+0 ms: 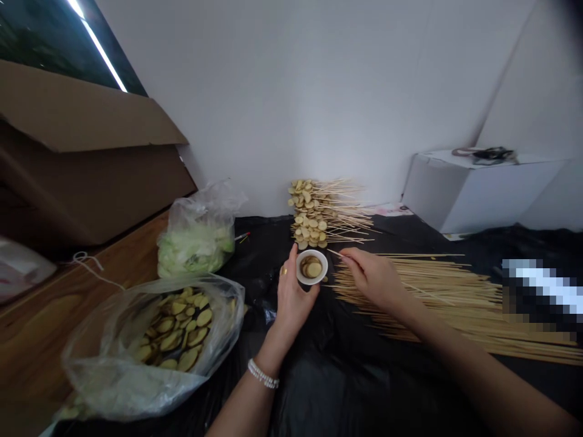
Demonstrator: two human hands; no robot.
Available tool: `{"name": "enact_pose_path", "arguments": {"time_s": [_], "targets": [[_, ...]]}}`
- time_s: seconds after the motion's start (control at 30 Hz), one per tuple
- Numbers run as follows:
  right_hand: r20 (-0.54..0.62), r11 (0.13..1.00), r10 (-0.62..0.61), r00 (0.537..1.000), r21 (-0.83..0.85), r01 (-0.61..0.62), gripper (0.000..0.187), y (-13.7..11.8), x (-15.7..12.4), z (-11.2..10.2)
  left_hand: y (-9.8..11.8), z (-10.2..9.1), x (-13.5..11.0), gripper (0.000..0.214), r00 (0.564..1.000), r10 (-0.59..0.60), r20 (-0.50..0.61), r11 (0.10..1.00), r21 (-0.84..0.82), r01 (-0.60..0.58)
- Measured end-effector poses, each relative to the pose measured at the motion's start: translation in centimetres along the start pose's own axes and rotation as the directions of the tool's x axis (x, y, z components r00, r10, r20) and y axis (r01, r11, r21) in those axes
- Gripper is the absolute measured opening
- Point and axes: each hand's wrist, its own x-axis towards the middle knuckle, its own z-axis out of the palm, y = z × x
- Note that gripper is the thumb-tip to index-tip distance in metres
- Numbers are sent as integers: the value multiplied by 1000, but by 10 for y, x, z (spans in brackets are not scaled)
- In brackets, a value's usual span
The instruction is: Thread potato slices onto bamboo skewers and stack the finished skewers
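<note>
My left hand [294,297] is closed round a small white cup [325,265] with potato slices [312,267] inside, its mouth tilted toward me. Just right of the cup, my right hand [371,276] pinches a thin wooden skewer [336,253], its tip pointing left toward the cup. Beneath and beyond the right hand lies a wide spread of bare skewers [455,303]. Behind the cup is a stack of skewered potato slices [310,221], with the sticks pointing right.
An open plastic bag [104,364] of potato slices stands at the left. Behind it sits a bag of pale green vegetables [195,246]. A cardboard box [91,176] is at far left, a white box [483,188] at right. Black plastic sheeting [346,376] covers the surface.
</note>
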Motion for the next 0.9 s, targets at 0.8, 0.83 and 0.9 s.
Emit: {"name": "enact_pose_path", "arguments": {"time_s": [0.8, 0.83, 0.9], "targets": [[245, 977, 30, 969, -211, 23, 64, 2, -15, 10, 20, 3, 0, 58, 752, -359, 552, 82, -784, 615], [248, 978, 29, 968, -206, 24, 59, 2, -15, 9, 20, 3, 1, 54, 744, -351, 568, 40, -785, 618], [236, 977, -4, 972, -205, 53, 54, 3, -16, 9, 17, 3, 3, 46, 704, -344, 622, -94, -768, 633]]}}
